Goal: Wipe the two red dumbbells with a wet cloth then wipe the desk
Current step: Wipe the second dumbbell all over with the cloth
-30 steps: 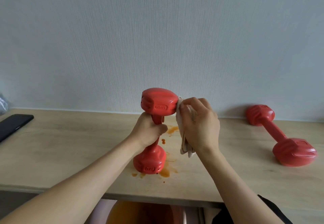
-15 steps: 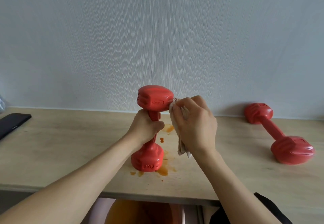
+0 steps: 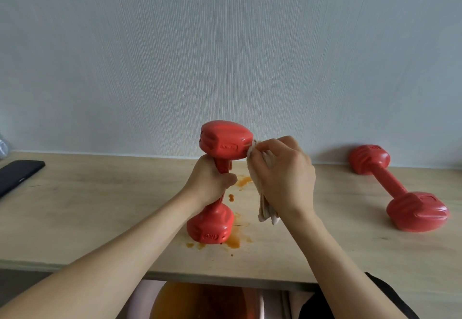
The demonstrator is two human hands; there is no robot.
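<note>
One red dumbbell (image 3: 225, 141) stands upright on the wooden desk (image 3: 100, 213), its lower head resting among orange-brown stains (image 3: 233, 241). My left hand (image 3: 210, 182) is wrapped around its handle. My right hand (image 3: 285, 176) clutches a folded pale cloth (image 3: 266, 212) and presses it against the right side of the top head. The cloth's loose end hangs below my palm. A second red dumbbell (image 3: 397, 188) lies on its side at the right, near the wall.
A black phone (image 3: 17, 176) lies at the desk's left edge. More orange stains (image 3: 243, 181) mark the wood behind the held dumbbell. The white wall runs close along the back. Below the front edge an orange round object (image 3: 205, 301) shows.
The upright dumbbell and both hands have shifted slightly left in view. The cloth stays against the right side of the top head, with my right hand a little higher on it.
</note>
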